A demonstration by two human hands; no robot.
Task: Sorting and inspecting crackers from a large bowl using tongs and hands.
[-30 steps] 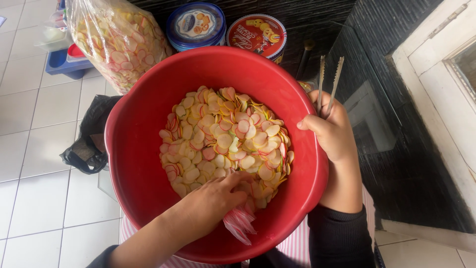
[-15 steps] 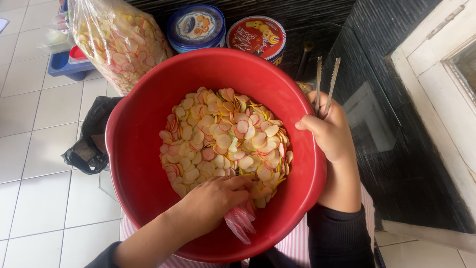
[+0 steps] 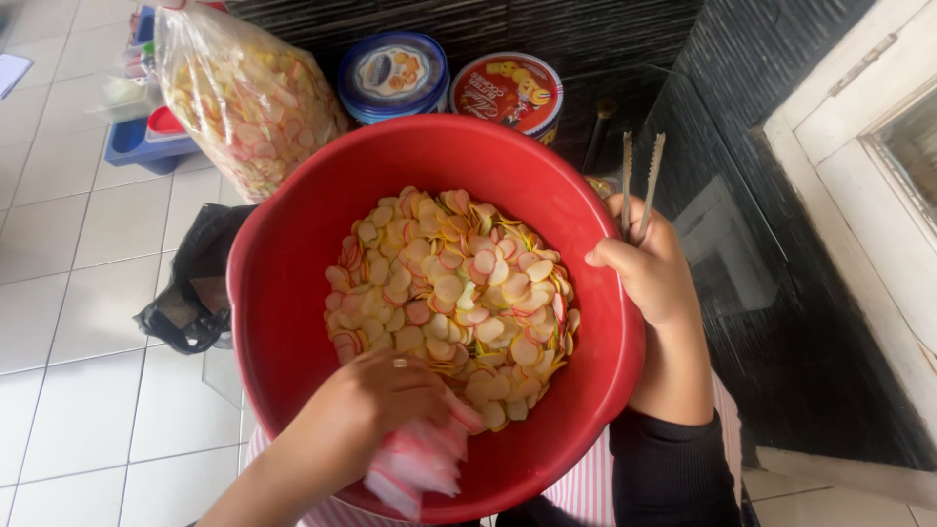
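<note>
A big red plastic bowl (image 3: pixel 293 293) sits on my lap, half filled with thin round crackers (image 3: pixel 449 293) in pale yellow, pink and white. My left hand (image 3: pixel 381 400) reaches into the near side of the bowl, fingers closed on a small bunch of pink-and-white crackers (image 3: pixel 420 464). My right hand (image 3: pixel 654 273) grips the bowl's right rim and also holds a pair of thin metal tongs (image 3: pixel 639 181) that point away from me.
A clear plastic bag of the same crackers (image 3: pixel 244 98) stands beyond the bowl at the left. Two round tins, one blue (image 3: pixel 395 73) and one red (image 3: pixel 508 93), lie behind it. A black bag (image 3: pixel 190 288) lies on the white tiled floor at left. A dark wall runs along the right.
My left hand has shifted slightly within the near side of the bowl, still closed on crackers. My right hand and the bowl stay put.
</note>
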